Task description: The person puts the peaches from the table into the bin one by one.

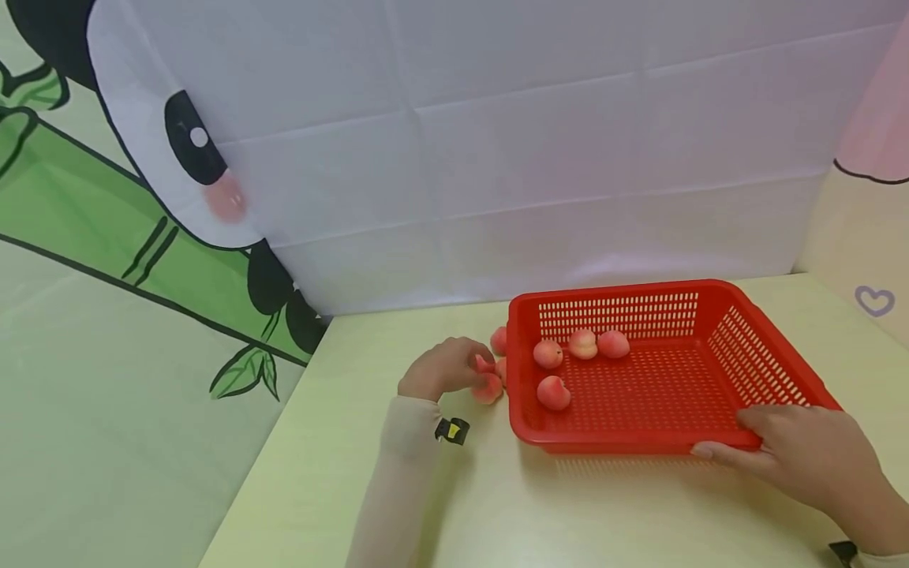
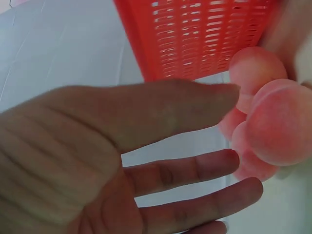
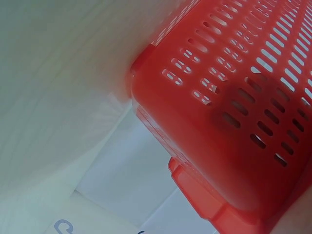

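My left hand (image 1: 446,367) fingers (image 2: 195,168) are spread, reaching the loose peaches (image 1: 489,386) just left of the red basket (image 1: 753,347). My right hand (image 1: 809,454) pinches the basket's near rim. Four peaches (image 1: 554,392) lie inside; I judge about three remain outside.

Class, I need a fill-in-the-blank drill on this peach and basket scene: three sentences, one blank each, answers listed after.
1. Inside the red basket lie ____ peaches.
2. The right hand grips the basket's near ____ corner.
3. The left hand reaches for the peaches on the table, just ____ the basket.

Missing words: four; right; outside
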The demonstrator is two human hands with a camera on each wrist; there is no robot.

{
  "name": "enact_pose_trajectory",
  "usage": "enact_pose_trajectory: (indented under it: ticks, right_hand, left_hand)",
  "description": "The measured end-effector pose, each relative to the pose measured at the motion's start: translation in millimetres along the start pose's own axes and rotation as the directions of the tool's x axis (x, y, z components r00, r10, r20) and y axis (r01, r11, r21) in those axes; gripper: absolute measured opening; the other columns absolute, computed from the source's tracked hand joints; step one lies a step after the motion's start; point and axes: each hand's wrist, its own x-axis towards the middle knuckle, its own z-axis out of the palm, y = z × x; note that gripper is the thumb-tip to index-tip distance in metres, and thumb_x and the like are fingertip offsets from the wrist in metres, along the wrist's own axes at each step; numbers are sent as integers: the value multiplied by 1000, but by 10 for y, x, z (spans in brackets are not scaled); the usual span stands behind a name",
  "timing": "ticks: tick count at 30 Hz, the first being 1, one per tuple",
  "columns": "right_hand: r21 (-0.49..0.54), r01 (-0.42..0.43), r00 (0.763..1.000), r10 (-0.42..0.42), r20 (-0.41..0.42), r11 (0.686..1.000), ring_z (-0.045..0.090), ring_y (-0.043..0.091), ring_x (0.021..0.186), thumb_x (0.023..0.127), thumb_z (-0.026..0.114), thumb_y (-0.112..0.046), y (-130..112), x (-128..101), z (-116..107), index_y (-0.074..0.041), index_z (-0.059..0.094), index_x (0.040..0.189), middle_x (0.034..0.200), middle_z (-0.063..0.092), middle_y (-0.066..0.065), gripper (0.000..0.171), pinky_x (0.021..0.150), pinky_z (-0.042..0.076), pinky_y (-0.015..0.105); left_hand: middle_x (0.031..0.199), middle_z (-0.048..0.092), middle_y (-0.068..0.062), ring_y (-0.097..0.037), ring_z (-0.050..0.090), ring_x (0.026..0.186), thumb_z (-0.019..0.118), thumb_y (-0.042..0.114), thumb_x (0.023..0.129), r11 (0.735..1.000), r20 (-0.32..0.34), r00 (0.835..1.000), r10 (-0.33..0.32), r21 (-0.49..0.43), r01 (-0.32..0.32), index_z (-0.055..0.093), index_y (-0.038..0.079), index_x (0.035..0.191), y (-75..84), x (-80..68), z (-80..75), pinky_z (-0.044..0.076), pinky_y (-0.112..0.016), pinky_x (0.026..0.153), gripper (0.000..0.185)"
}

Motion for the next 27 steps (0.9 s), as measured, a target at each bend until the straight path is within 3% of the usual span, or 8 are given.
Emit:
enact_pose_trajectory:
  ticks: [12,18,27]
  right_hand:
    - [-14,-7,1000,7,21,1000,43,9,56,79,74,-80,8,26,14,-17,71,79,59,48,-12,63,53,36,30]
    - [-15,8,1000,-8,-7,1000,38,8,54,78,75,-80,1,11,19,-22,61,71,57,41,-13,60,52,31,29]
    - [-11,39,996,-40,-82,999,33,6,52,76,76,-79,23,-4,17,-25,49,66,55,34,-14,61,51,28,28]
  left_hand:
    - [92,70,3,-22,63,92,89,15,86,999,-15,999,-37,21,37,79,18,107,21,89,143,55,-41,82,23]
    - [91,69,1,-23,62,91,89,14,85,998,15,998,-59,25,59,74,17,98,36,84,171,55,-39,79,20]
    - [87,67,-2,-24,62,87,89,10,83,992,107,987,-123,19,121,71,16,100,82,66,187,53,-37,73,25]
